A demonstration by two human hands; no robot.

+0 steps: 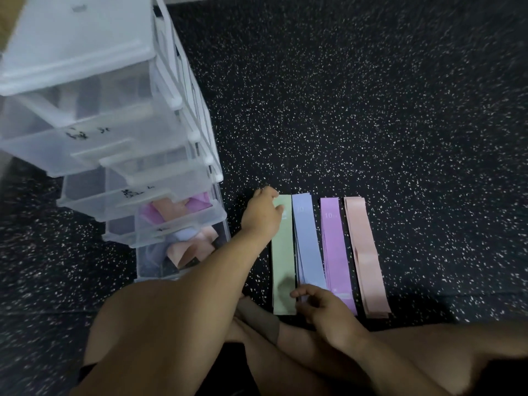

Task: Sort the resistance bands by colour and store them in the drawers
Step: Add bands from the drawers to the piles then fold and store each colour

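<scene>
Right grip point(323, 307), 6 o'clock, curled at near end of flat sage-green elastic band point(283, 252), hold unclear; left grip point(264, 212) pinches far end, presumably to lift band straight.

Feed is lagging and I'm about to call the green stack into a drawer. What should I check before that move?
1. Colours separated: green stack, blue stack, purple stack and pink stack lie side by side on the floor: ok.
2. Far end of the green stack covered by the left hand: ok.
3. Near end held by the right hand: cannot tell; it sits over the green and blue ends.
4. Drawers pulled out on the drawer unit: ok.
5. One colour per open drawer: not ok; mixed bands, pink, purple and blue, lie inside.
</scene>
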